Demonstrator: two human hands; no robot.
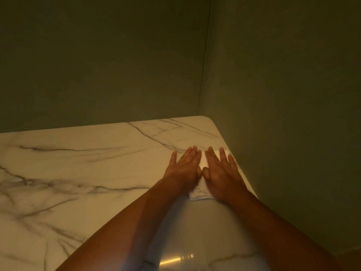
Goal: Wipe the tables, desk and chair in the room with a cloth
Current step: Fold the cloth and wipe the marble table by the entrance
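Observation:
A white cloth (203,162) lies folded flat on the white marble table (78,173) with dark veins, close to the table's right edge. My left hand (184,169) and my right hand (220,171) rest side by side on the cloth, palms down and fingers stretched out, pressing it against the tabletop. Most of the cloth is hidden under the hands; a strip shows between them and a corner shows below my wrists. Both forearms reach in from the bottom of the view.
Dark green walls (283,94) meet in a corner behind the table's rounded far right corner (209,119). The right wall runs right along the table's right edge. The tabletop stretches out to the left.

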